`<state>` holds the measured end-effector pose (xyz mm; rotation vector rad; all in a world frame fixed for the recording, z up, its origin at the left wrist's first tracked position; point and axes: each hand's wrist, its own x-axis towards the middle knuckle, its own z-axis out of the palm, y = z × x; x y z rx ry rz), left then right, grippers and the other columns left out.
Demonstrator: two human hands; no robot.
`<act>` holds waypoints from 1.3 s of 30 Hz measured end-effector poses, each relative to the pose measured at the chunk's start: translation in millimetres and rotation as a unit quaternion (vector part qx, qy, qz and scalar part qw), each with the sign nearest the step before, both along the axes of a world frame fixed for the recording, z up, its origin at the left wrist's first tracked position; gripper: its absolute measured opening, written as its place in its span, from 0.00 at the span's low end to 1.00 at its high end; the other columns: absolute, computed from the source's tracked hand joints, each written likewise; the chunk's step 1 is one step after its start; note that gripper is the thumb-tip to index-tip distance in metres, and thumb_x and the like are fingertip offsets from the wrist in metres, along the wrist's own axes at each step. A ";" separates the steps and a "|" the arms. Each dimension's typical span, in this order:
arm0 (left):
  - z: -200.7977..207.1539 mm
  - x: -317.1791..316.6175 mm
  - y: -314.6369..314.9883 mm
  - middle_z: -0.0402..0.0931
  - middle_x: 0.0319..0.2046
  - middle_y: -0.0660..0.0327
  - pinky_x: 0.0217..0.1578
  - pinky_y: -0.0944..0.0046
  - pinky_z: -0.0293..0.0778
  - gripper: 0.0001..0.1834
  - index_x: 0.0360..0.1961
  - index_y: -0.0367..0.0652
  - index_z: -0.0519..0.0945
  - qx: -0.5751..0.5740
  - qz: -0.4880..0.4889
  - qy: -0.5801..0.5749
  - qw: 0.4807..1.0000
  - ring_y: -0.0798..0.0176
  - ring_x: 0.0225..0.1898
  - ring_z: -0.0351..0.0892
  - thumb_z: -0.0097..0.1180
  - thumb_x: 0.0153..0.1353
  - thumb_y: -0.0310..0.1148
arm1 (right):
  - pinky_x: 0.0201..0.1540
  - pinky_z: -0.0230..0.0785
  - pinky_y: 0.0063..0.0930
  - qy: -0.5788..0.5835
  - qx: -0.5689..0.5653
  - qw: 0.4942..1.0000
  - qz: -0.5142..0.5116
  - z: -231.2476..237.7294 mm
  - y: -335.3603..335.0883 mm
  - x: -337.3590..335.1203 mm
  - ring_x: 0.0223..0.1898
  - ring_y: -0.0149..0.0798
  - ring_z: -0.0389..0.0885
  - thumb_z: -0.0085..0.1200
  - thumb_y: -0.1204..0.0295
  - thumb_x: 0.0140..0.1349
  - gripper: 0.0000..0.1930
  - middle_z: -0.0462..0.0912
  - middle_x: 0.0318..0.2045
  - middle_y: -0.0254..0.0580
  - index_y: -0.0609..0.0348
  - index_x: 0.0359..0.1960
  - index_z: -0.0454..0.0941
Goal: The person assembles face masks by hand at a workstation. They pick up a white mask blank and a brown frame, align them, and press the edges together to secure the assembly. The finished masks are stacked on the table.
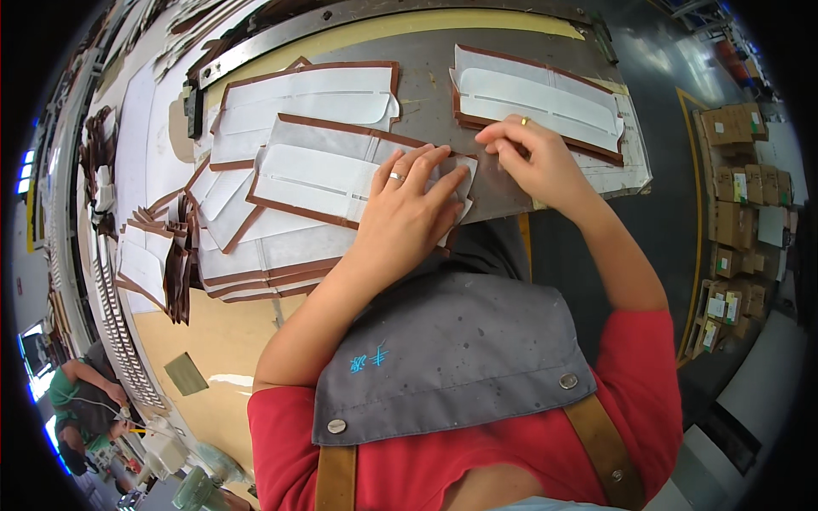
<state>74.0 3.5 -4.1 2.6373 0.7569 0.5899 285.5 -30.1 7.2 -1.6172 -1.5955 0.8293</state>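
Observation:
White panels with brown leather-like borders lie on the grey work table. My left hand [407, 198], with a ring on one finger, rests on one such panel [311, 175] near its right end. Its fingers are spread over the surface. My right hand [535, 162], also ringed, hovers beside the near left corner of a separate stack of bordered panels [545, 98]. Its fingers are curled in toward the thumb; anything between them is too small or hidden to make out.
More bordered panels [298, 100] overlap at the left, beside a standing bundle of folded pieces [153, 260]. A metal bar [324, 19] runs along the table's far side. Cardboard boxes [737, 221] are stacked at the right. Another person [81, 392] works at the lower left.

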 end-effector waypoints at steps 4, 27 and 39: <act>0.0 0.6 0.0 0.67 0.53 0.58 0.59 0.51 0.58 0.21 0.50 0.47 0.73 -0.003 0.001 -0.001 1.000 0.55 0.57 0.65 0.58 0.54 0.35 | 0.30 0.66 0.24 -0.020 0.071 0.995 0.064 -7.6 -9.8 -4.1 0.28 0.32 0.73 0.50 0.80 0.56 0.09 0.74 0.31 0.37 0.61 0.38 0.79; -3.2 0.1 0.8 0.67 0.57 0.63 0.60 0.51 0.56 0.19 0.48 0.46 0.74 0.000 -0.013 0.017 1.000 0.56 0.60 0.63 0.59 0.54 0.34 | 0.34 0.67 0.29 0.020 0.044 0.999 0.026 -4.5 -19.2 -9.1 0.31 0.38 0.72 0.53 0.81 0.53 0.11 0.71 0.30 0.37 0.57 0.38 0.79; -1.2 1.5 -3.5 0.66 0.58 0.64 0.61 0.51 0.54 0.22 0.54 0.47 0.71 0.024 0.000 0.045 0.999 0.57 0.60 0.63 0.56 0.57 0.35 | 0.34 0.62 0.31 -0.284 0.219 0.930 0.087 -11.9 -25.0 -10.6 0.30 0.38 0.70 0.54 0.80 0.51 0.14 0.71 0.29 0.36 0.56 0.42 0.77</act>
